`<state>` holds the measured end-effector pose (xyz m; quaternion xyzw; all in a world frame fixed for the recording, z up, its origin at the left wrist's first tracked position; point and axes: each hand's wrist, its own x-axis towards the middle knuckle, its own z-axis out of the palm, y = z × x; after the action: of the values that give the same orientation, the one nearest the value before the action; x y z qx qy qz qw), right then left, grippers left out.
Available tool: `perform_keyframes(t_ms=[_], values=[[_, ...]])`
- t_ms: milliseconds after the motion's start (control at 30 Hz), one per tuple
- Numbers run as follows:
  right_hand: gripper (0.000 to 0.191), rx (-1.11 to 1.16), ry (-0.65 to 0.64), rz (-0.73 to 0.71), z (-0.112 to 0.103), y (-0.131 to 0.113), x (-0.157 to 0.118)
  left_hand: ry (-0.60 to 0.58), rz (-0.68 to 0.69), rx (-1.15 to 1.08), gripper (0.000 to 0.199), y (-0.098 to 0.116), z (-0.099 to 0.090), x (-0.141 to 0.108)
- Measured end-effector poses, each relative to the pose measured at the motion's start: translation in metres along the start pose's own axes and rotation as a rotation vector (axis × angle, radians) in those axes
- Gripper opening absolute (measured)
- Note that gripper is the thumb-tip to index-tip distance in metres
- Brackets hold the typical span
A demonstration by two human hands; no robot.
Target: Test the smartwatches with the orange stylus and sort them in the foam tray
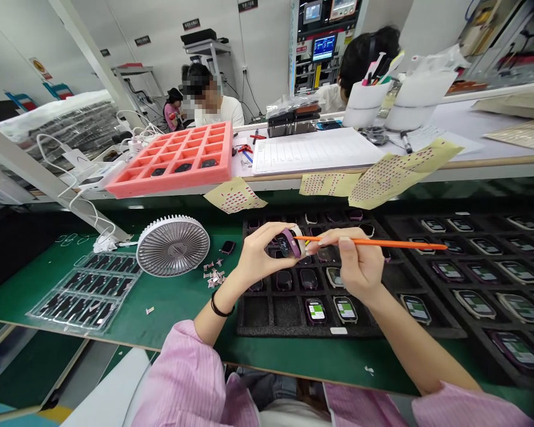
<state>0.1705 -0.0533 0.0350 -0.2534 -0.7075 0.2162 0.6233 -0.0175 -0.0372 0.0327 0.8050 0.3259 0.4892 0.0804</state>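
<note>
As our left grip (258, 252) pinches a rounded purple watch (289, 242), our right grip (359, 264) clasps a slender orange stick (400, 244).
The watch sits inside the left grip, above a black foam tray (271, 328).

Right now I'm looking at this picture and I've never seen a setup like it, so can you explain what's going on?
There is no machine at work here, just a person's two bare hands. The only picture comes from a camera worn on their head, looking forward and down. The left hand holds a purple-framed device resembling a smartwatch. The right hand grips a thin orange stick, its tip touching or very near that device. On the green work surface, a black foam tray holds similar devices, some with lit screens. A round fan is to the left.
</note>
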Motion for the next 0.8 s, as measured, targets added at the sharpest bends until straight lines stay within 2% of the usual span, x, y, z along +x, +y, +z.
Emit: perform_keyframes(t_ms=[267, 667, 800], values=[[0.028, 0.083, -0.015, -0.005, 0.0013, 0.0022, -0.0007, 0.004, 0.035, 0.001, 0.044, -0.0005, 0.0007, -0.0005], [0.027, 0.041, -0.027, -0.074, 0.0003, 0.0014, 0.0019, 0.006, 0.068, -0.004, 0.045, -0.0031, 0.0026, -0.002], [0.027, -0.011, -0.037, -0.106, 0.0007, 0.0029, 0.0026, -0.007, 0.01, -0.041, 0.041, -0.0011, 0.0036, -0.0013]])
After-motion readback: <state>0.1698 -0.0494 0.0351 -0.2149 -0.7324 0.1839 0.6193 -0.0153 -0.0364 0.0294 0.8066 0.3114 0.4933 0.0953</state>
